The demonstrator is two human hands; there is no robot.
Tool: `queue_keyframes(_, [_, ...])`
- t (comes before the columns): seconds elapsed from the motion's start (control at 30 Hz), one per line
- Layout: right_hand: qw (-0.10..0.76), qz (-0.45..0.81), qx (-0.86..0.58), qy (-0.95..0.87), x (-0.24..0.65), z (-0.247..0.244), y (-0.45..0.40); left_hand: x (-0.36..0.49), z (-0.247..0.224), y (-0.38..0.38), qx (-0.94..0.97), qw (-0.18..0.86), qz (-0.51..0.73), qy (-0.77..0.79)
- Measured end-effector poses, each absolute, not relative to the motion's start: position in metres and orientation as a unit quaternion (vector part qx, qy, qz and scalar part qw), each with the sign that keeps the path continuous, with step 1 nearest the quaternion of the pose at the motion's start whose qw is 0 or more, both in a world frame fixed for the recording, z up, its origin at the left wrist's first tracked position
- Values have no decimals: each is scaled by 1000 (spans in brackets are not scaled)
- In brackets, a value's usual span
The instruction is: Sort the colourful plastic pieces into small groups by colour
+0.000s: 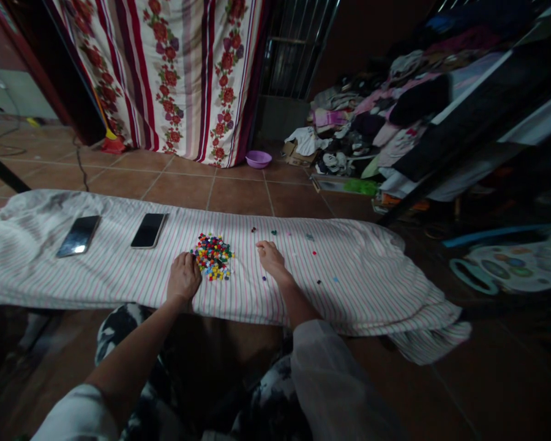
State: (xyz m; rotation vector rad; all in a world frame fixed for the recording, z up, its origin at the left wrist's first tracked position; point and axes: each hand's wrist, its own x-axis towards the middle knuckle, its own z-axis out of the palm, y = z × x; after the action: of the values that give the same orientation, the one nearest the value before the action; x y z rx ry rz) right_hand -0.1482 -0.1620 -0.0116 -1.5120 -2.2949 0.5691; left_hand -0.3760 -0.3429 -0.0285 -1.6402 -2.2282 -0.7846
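A heap of small beads or cubes (213,260) in many colours lies on the striped cloth (239,300). Against its left edge rests my left hand (183,277), back up, its fingers loosely bent beside the pieces. My right hand (272,258) is to the right of the heap, low over the cloth, with thumb and fingers pinched together. What the pinch holds, if anything, is too small to make out. Scattered pieces surround that hand: a dark blue one (264,278), a red one (314,252), a light blue one (335,279) and a small dark green group (274,233).
Two phones, one with a glare spot (79,236) and one dark (149,231), lie left on the cloth. Beyond are a tiled floor (183,184), a purple basin (258,159), a floral curtain (188,79) and piled clothes (367,116). A white patterned plastic seat (518,266) stands right.
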Motion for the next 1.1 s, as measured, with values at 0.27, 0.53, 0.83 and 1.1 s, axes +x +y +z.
queue_keyframes(0.27, [272,255,-459,-807,-140,-12,-162,-376,-28,-344,-554,116,-291,-771])
queue_keyframes(0.53, [281,231,-451,-815,-165,-3,-186,-376,-31,-344,-557,120,-290,-769])
queue_keyframes(0.83, [190,220,-443,-848,-206,-3,-214,-377,-33,-345,-560,132,-306,-759])
queue_keyframes(1.1, [192,183,-449,-853,-210,-4,-225,-377,-31,-345,-560,129,-314,-756])
